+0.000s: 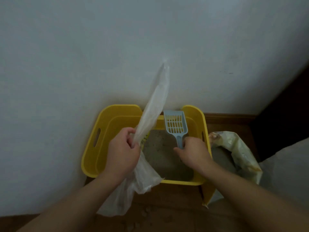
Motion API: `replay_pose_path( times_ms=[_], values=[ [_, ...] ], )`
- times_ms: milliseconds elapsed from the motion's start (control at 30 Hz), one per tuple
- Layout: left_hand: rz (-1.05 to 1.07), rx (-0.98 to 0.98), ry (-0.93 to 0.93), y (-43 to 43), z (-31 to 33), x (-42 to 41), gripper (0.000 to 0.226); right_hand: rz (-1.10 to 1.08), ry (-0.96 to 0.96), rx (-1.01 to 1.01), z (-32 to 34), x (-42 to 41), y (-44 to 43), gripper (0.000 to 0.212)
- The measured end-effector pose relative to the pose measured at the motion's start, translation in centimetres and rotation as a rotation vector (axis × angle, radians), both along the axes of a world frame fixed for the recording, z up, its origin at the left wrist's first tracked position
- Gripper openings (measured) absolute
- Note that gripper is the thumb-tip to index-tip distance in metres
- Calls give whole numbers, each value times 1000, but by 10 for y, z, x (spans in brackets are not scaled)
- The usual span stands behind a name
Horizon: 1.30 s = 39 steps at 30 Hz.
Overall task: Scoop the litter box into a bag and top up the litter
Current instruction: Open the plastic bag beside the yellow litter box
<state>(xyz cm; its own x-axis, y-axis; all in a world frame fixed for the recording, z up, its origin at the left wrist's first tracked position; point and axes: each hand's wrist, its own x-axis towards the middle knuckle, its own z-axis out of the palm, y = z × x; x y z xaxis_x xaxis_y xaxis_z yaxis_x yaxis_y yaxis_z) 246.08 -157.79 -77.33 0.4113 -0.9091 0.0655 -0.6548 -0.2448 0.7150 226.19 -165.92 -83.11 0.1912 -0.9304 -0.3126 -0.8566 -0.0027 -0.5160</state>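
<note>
At the far left stands the pale wall (66,64), and the yellow litter box (91,153) sits on the wooden floor (175,193) hard against it. The grey litter (158,153) lies inside the box, directly ahead of both hands.

The left hand (123,149) hangs over the near-left part of the box with its fingers curled round a thin translucent bag (157,97). The bag is bunched where the hand grips it. One length rises on a slant up and to the right in front of the wall, and the rest droops over the near rim toward the floor. The film blurs in this view, so the mouth of the bag cannot be made out, though it appears not yet spread open.

Just right of the bag is the pale blue slotted scoop (175,125). Its long axis points away from the person, with the head toward the wall and the handle toward the body. The right hand (194,152) is wrapped round that handle. The slots show the yellow of the box through them and appear to hold nothing.

The right hand is therefore the nearer one for digging, and the bag waits close on its left, so a loaded scoop would need only a short sideways carry.

Farthest right, beside the box, an opened sack of litter (244,153) stands for the top-up.
</note>
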Motion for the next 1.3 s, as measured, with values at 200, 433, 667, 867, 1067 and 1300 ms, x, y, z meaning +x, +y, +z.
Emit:
replay_pose_path(
  times_ms=[200,433,667,867,1067,1300],
  values=[
    [31,16,87,-6,-44,4,35,4,69,22,-37,10,-10,21],
    [149,-12,238,-1,-63,12,36,18,197,143,-60,15,-17,33],
    [128,-66,257,-3,-54,8,33,-54,133,161,-54,12,-17,32],
    [84,-82,246,4,-40,1,34,-70,-18,67,-27,3,-2,28],
    [32,-114,170,17,-15,-7,36,-43,-86,-28,16,-2,20,49],
    [-42,-199,85,42,6,-30,33,-77,-755,115,75,8,49,51]
  ],
)
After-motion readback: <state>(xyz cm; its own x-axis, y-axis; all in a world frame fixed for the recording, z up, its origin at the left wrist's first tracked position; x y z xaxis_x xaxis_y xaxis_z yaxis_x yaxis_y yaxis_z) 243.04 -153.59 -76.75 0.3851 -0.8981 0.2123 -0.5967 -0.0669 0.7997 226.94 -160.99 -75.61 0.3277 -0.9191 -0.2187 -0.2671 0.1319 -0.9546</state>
